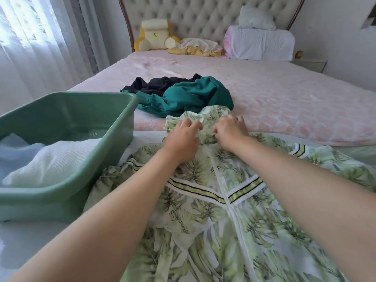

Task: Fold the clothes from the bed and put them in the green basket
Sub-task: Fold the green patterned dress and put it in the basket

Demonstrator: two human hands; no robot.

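A leaf-print jacket [213,210] with a white zip and striped bands lies spread flat, front up, on the near end of the bed. My left hand [183,137] and my right hand [230,131] are both at its collar, fingers curled and pinching the fabric there. The green basket [67,192] stands at the left on the bed, holding folded white and pale blue cloth [50,159]. Beyond the jacket lie a crumpled teal garment [189,98] and a dark navy garment [158,84].
The pink bedspread [284,102] stretches to a tufted headboard. At the head are a yellow cushion [154,37], a yellow and cream cloth [195,47] and stacked white pillows [260,41]. Curtains [30,47] hang at the left; a nightstand [309,64] sits at the right.
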